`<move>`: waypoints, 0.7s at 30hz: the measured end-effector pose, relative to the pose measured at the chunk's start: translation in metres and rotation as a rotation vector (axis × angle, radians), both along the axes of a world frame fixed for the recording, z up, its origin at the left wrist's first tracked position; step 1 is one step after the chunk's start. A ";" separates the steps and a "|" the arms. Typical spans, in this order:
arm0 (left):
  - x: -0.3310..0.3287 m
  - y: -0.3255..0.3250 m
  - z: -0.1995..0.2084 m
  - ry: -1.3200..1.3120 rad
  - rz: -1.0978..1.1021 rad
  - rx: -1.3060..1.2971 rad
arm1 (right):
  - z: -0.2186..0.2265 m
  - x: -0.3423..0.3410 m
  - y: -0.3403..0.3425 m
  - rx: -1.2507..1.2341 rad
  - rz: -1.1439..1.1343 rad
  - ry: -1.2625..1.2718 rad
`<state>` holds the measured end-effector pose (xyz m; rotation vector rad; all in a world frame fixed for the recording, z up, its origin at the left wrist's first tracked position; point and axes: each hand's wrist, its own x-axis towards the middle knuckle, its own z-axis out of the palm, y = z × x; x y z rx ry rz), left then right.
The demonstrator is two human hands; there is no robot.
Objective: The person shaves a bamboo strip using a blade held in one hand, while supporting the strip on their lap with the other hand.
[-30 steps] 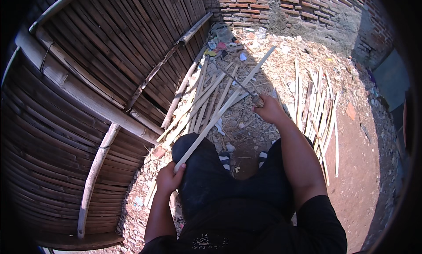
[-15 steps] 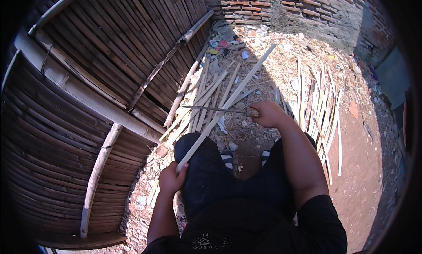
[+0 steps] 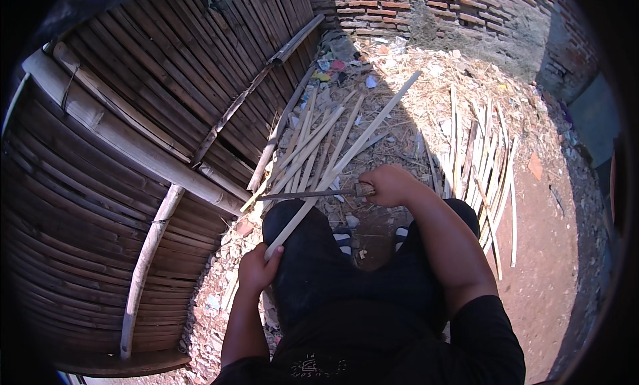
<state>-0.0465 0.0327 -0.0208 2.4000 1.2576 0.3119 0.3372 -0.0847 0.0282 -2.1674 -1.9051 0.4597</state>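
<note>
My left hand is closed round the near end of a long, pale bamboo strip, beside my left thigh. The strip slants up and away to the right, over my left knee. In my right hand is the wooden handle of a long-bladed knife, gripped in a fist. Its dark, narrow blade points left and crosses the strip near my left knee. Whether the edge bites into the wood is too small to tell.
Several cut strips lie on the littered ground ahead to the left. Another pile of strips lies in sunlight at the right. A bamboo slat wall rises close on my left; a brick wall stands at the far end.
My right hand and the knife have come nearer to me and a little left, so the blade crosses the strip lower down. My left hand has barely moved.
</note>
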 end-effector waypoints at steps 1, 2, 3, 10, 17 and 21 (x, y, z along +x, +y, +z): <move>-0.001 0.001 -0.003 -0.008 0.005 -0.004 | 0.002 -0.004 0.001 -0.004 0.047 0.003; -0.003 0.001 -0.005 -0.015 0.011 -0.009 | 0.004 -0.004 0.001 0.007 0.024 0.008; -0.004 0.000 -0.006 -0.016 0.025 -0.011 | 0.006 -0.002 0.000 0.017 0.002 0.014; 0.001 -0.002 -0.002 -0.005 0.024 -0.003 | -0.011 0.065 -0.012 0.222 -0.711 0.077; 0.001 -0.001 0.001 -0.002 0.025 -0.043 | -0.016 0.058 -0.015 0.220 -0.484 0.212; 0.001 0.000 0.004 0.019 0.025 -0.036 | -0.017 0.019 -0.002 0.080 -0.128 0.096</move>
